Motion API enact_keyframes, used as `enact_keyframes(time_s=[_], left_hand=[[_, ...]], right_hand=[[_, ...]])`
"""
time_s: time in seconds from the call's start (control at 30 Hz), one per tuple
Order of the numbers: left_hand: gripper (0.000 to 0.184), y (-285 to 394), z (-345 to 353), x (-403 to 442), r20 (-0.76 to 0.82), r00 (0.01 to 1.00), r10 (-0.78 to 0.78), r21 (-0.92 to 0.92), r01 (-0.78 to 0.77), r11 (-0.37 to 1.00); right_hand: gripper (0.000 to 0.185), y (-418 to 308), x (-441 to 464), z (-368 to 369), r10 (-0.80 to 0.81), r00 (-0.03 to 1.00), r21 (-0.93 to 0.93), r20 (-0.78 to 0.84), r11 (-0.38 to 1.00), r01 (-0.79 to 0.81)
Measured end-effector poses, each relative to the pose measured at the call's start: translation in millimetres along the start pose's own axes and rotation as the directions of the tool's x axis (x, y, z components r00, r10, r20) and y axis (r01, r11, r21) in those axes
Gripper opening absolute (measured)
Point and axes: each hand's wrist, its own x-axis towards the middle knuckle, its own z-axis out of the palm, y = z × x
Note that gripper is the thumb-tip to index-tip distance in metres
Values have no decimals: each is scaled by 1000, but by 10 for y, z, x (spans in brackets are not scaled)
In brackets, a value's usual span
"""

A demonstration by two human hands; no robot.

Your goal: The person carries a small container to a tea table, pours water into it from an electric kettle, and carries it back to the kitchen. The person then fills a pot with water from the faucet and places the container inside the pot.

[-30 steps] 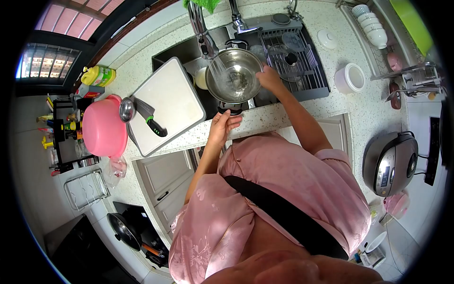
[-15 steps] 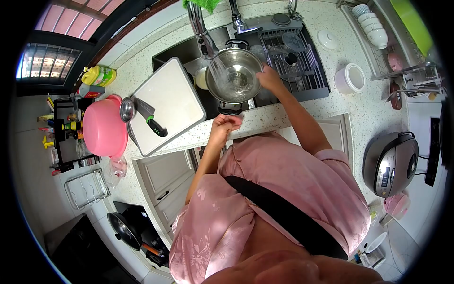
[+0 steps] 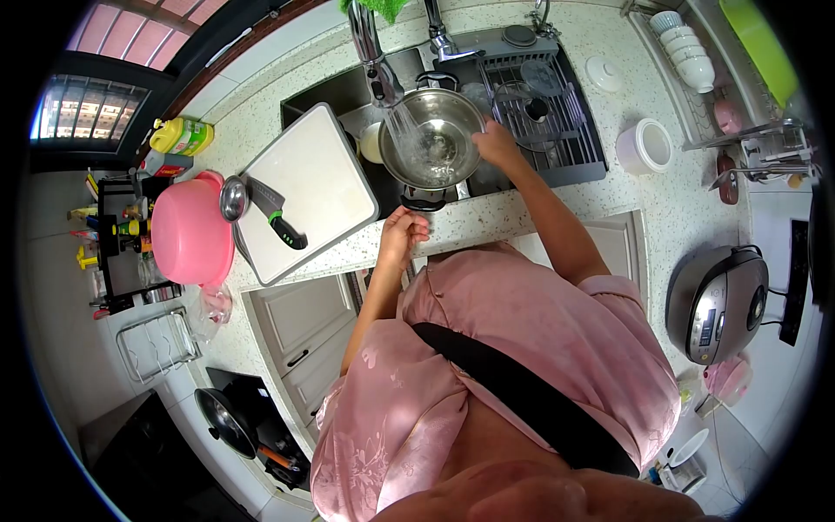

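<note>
Water runs from the chrome faucet (image 3: 376, 74) into a steel pot (image 3: 417, 161) with black handles, over the sink. My right hand (image 3: 497, 143) is closed on the pot's right rim. Just below the pot's near handle (image 3: 423, 205), at the counter edge, is my left hand (image 3: 404, 233); its fingers are curled loosely but apart, with nothing seen in them. To the left, a white cutting board (image 3: 317, 187) lies partly over the sink. A knife (image 3: 277, 214) with a black and green handle and a steel ladle bowl (image 3: 233, 199) rest at its left side.
A pink basin (image 3: 190, 230) and a yellow bottle (image 3: 182, 137) stand on the left. Right of the sink basin is a drying rack (image 3: 557, 122) with a glass lid. A white tub (image 3: 644, 146) and a rice cooker (image 3: 718, 303) are on the right counter.
My left hand has drawn slightly down and left, away from the pot's near handle. My right hand stays at the rim, and the water keeps running.
</note>
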Motion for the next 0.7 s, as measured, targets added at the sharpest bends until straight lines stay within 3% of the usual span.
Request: enact_keyframes(time_s=[0.4,0.7], left_hand=[[24,-16,-16,-35,60,998,10,74,-15,997],[10,-17,-7,-36,97,994,42,46,-47,998]], right_hand=[[41,-47,-33,-31,45,999,-18,13,999,-45],[42,-66,-31,-30,57,998,-26,20,998,-56]])
